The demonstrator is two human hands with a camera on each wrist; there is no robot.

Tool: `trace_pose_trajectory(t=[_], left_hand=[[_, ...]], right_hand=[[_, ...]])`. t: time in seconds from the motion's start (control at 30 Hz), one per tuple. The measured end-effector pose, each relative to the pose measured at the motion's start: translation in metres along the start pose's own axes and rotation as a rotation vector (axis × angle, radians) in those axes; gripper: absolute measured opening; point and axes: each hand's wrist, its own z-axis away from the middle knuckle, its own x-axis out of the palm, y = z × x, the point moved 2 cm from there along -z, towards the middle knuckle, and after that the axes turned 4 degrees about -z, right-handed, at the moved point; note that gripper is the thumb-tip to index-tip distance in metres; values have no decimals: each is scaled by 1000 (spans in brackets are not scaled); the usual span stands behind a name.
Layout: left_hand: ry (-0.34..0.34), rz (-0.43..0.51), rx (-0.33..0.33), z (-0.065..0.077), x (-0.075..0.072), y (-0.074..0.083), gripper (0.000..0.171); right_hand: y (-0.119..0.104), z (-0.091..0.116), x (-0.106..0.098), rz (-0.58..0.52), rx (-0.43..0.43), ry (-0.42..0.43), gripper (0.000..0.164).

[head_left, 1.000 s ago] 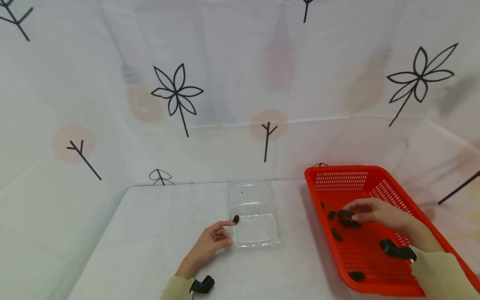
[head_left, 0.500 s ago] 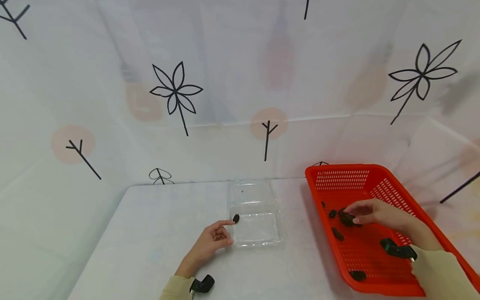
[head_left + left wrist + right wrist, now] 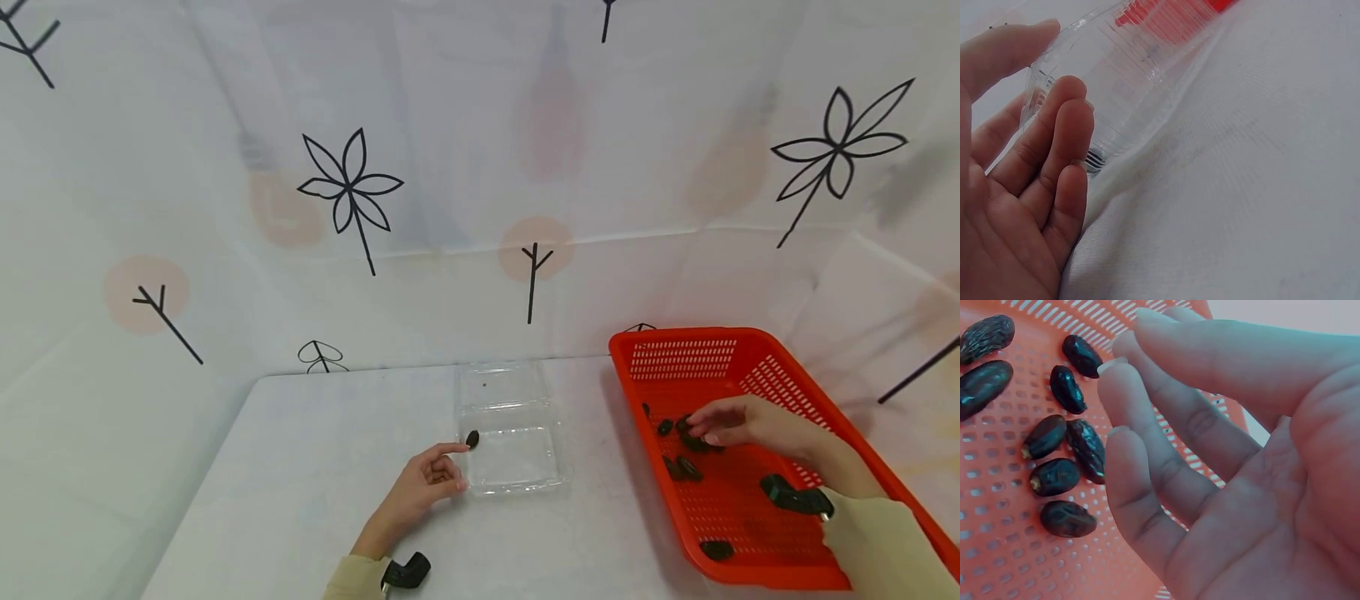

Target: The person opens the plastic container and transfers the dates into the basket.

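My left hand point(image 3: 420, 487) touches the left edge of a clear plastic clamshell box point(image 3: 513, 458), index finger and thumb apart, other fingers loosely bent. A single dark date point(image 3: 472, 439) lies at the box's upper left corner, near the index fingertip. In the left wrist view, the thumb point(image 3: 1010, 53) reaches the box's clear wall. My right hand point(image 3: 738, 422) hovers over several dark dates point(image 3: 693, 442) in a red basket point(image 3: 675, 521). Up close in the right wrist view, its fingers bend loosely beside a wrinkled date point(image 3: 1087, 450), and nothing shows between them.
Other dates lie along the basket's left side, including a pair point(image 3: 682, 468) lying together and a lone date point(image 3: 717, 550) near the front. The box's lid point(image 3: 502, 385) is folded back on the white table point(image 3: 300, 467). A patterned cloth point(image 3: 450, 183) hangs behind.
A date has come to lie beside the one at the basket's left side, making a pair. The right fingers shifted slightly over the cluster. The left hand stays at the box.
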Motion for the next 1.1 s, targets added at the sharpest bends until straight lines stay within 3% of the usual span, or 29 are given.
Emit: trace_pose_trajectory(t=[0.37,0.63,0.83,1.1], left_hand=[[9,-6,23,1,-1,1,54],[-3,12,60,1,0,0,55],[-6,19,85,0,1,-1,56],[-5,3,94,1,1,-1,55]], right_hand=[[-18,-2,0,61,-55,52,31],[-52,-12,10,119,-52,81,32],[-76,-34,26,119,-28,81,36],[-100,-79,54,188,-51,48,35]])
